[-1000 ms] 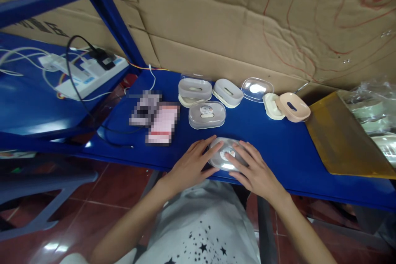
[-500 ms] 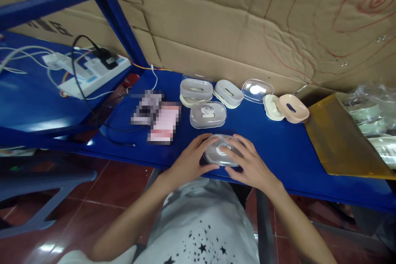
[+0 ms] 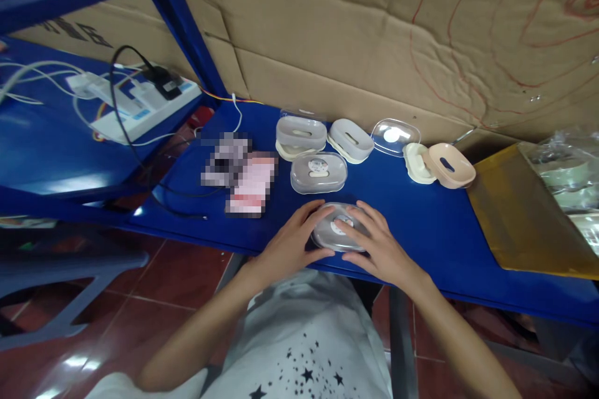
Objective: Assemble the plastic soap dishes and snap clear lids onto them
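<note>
A grey oval soap box (image 3: pixel 331 238) with a clear lid and a round white label lies at the table's near edge. My left hand (image 3: pixel 299 238) curves around its left end, thumb along the near side. From the right, my right hand (image 3: pixel 374 238) grips it, with one finger across the lid by the label. Just beyond stands another lidded grey soap box (image 3: pixel 319 181), also labelled. Farther back are two grey trays (image 3: pixel 301 134) (image 3: pixel 352 140) on cream bases, a loose clear lid (image 3: pixel 395 137), and a peach tray (image 3: pixel 452 166) leaning on a cream base (image 3: pixel 418 162).
The blue table (image 3: pixel 421 230) meets a cardboard wall (image 3: pixel 318 31). An open carton (image 3: pixel 515 218) with plastic-wrapped pieces stands at right. Left lie a blurred pink item (image 3: pixel 253 184), a black cable (image 3: pixel 178 212) and a power strip (image 3: pixel 150 115) with plugs.
The camera view has shifted slightly, so the things at the back appear a little farther right. Both hands keep nearly the same hold around the soap box.
</note>
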`<state>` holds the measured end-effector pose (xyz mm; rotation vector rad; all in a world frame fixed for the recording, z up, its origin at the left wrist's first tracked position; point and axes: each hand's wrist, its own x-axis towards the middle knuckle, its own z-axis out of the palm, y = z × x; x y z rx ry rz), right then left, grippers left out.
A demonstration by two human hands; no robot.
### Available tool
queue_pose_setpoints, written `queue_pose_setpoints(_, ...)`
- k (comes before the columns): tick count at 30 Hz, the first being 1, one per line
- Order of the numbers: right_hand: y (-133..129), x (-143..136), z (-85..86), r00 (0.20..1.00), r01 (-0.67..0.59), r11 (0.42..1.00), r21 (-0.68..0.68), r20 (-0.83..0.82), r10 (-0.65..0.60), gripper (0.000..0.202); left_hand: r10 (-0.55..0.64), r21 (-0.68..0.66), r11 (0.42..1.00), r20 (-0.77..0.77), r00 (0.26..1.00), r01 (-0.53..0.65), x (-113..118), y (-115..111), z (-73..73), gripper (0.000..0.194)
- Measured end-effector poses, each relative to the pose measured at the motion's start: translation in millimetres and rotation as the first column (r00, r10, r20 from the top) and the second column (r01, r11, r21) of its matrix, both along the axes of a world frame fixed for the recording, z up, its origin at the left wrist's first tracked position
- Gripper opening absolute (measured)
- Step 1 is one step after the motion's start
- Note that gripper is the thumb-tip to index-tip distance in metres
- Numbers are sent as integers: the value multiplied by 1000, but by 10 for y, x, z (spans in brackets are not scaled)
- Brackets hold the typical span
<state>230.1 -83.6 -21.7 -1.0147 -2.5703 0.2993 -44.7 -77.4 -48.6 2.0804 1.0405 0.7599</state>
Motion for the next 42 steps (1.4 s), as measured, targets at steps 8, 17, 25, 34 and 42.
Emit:
queue_pose_setpoints(8, 614, 687, -72, 855, 506, 857, 94, 78, -513, 69, 222, 322, 931, -136, 965, -169, 72, -59, 65, 55)
queue_pose_setpoints(17, 271, 1160, -104, 800, 571, 794, 210, 74, -595, 45, 495, 568, 767, -231, 838, -297, 283, 39, 138, 56)
queue_pose_setpoints(25, 165, 1153, -40, 835, 535, 834, 138, 66, -546, 42, 47, 566, 819, -227, 973, 92, 618, -183, 230, 45)
queue_pose_setpoints(34, 585, 1329, 206, 800, 583, 782, 223, 11, -600, 45, -200, 389, 849, -389, 899, 357, 862, -84, 195, 33)
queue_pose_setpoints(42, 15, 1196, 89, 770, 610, 734, 297, -4, -638, 30, -98, 408, 868, -417, 904, 282, 636, -151, 128, 17)
